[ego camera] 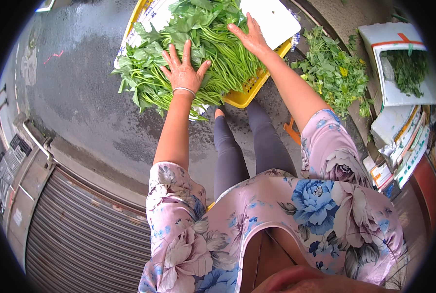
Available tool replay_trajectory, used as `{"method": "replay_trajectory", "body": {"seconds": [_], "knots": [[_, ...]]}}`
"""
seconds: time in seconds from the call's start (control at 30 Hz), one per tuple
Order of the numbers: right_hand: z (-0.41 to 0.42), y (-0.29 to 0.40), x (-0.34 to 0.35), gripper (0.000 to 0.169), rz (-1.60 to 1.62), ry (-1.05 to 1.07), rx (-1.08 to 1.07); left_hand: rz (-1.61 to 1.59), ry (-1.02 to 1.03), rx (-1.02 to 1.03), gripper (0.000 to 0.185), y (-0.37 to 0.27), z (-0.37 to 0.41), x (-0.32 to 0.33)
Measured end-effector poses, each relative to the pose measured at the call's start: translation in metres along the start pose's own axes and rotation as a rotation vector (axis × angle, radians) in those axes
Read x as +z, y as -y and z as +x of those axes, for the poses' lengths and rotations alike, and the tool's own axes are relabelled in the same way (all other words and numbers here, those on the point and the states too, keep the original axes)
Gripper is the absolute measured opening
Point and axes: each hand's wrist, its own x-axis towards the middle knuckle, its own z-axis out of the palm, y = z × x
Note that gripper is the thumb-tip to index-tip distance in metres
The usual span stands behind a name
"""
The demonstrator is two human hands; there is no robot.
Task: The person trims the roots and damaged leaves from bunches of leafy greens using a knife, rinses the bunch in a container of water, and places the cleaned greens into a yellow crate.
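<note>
A large heap of leafy green vegetables with long stems [218, 51] lies over a yellow plastic basket [242, 98]. My left hand [185, 73], with a bracelet at its wrist, rests on the left part of the heap, palm down and fingers spread. Against the upper right side of the stems lies my right hand [251, 37], thumb and fingers apart. Neither hand grips anything. Just beyond the right hand is a white board [275, 20], apparently foam, on the basket's far right corner. Much of the basket is hidden under the greens.
To the right, a pile of loose green trimmings [337, 71] lies on the ground. Past it stands a white foam box [373, 40] with greens inside, above stacked foam and cartons [401, 135]. An orange object [292, 132] is near my right leg. A roller shutter [89, 216] stands at left.
</note>
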Motion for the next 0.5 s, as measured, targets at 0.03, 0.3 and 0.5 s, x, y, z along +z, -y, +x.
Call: {"method": "replay_trajectory", "body": {"seconds": [0.03, 0.3, 0.5], "knots": [[-0.014, 0.011, -0.012, 0.104, 0.033, -0.031, 0.093, -0.001, -0.006, 0.008, 0.085, -0.005, -0.004, -0.008], [-0.1, -0.069, -0.067, 0.065, 0.608, -0.131, 0.838, 0.072, -0.044, 0.073, 0.083, -0.031, -0.028, -0.026], [-0.169, -0.097, -0.007, 0.069, 1.238, -0.198, 1.124, 0.23, -0.11, 0.591, 0.063, -0.094, 0.031, -0.001]]}}
